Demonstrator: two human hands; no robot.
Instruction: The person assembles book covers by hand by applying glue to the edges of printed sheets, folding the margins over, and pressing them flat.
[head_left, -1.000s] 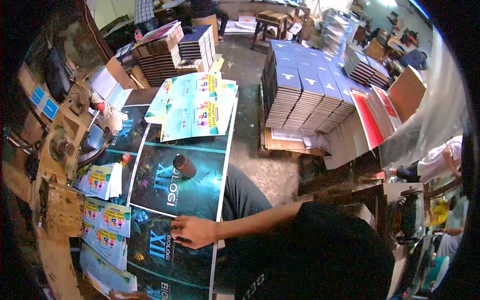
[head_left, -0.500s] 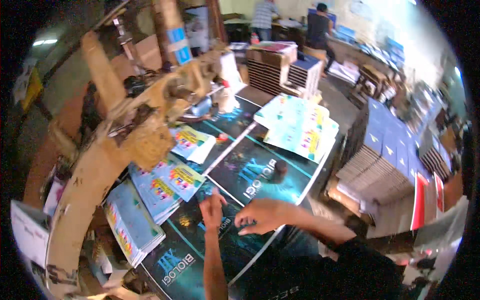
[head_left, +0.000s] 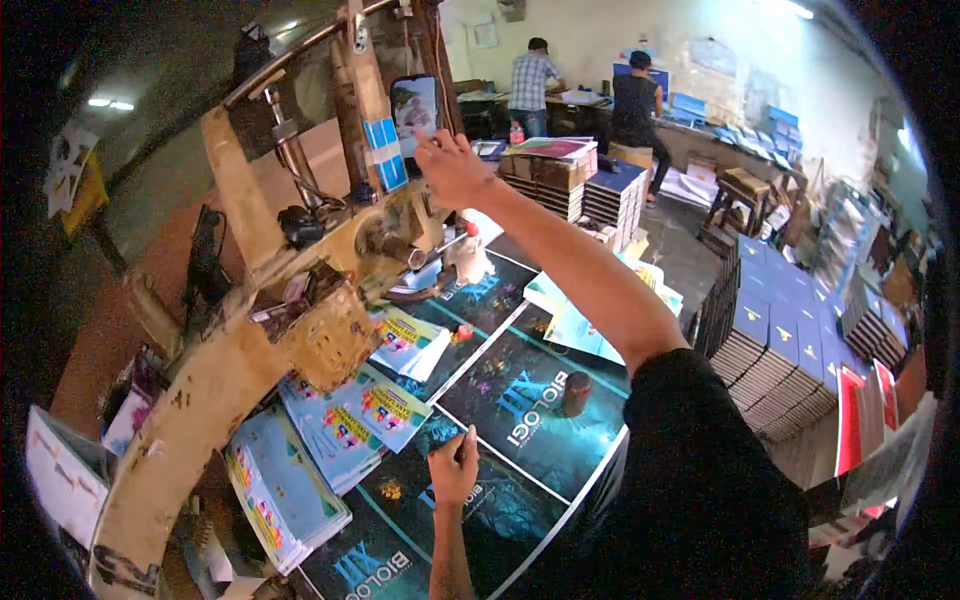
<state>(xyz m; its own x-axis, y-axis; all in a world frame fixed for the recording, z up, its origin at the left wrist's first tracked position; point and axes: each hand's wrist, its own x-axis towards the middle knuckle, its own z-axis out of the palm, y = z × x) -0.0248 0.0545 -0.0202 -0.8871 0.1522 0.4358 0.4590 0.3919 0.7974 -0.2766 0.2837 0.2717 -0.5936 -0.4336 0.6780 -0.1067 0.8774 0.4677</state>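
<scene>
My right hand [head_left: 455,170] reaches far forward across the table, its fingers stretched out. They are just below an upright dark-framed panel [head_left: 414,105] that looks like a phone showing a picture; I cannot tell whether they touch. My left hand [head_left: 453,470] is low over the dark printed sheets [head_left: 500,420] covering the table, its fingers curled in; anything inside is hidden. Left of it lie light-blue booklets [head_left: 350,420] in overlapping piles, and another booklet stack [head_left: 280,490] nearer me. A brown cylinder [head_left: 576,393] stands on the sheets to the right.
A large cream machine frame [head_left: 190,430] curves along the left side. More booklets [head_left: 590,325] lie beneath my right arm. Tall stacks of blue-covered books [head_left: 770,330] stand at the right, others [head_left: 612,195] beyond the table. Two people [head_left: 635,105] are at the far wall.
My right hand has moved up and forward, from beside my left hand to the panel. My left hand's fingers have curled. The view has shifted, uncovering the brown cylinder more clearly.
</scene>
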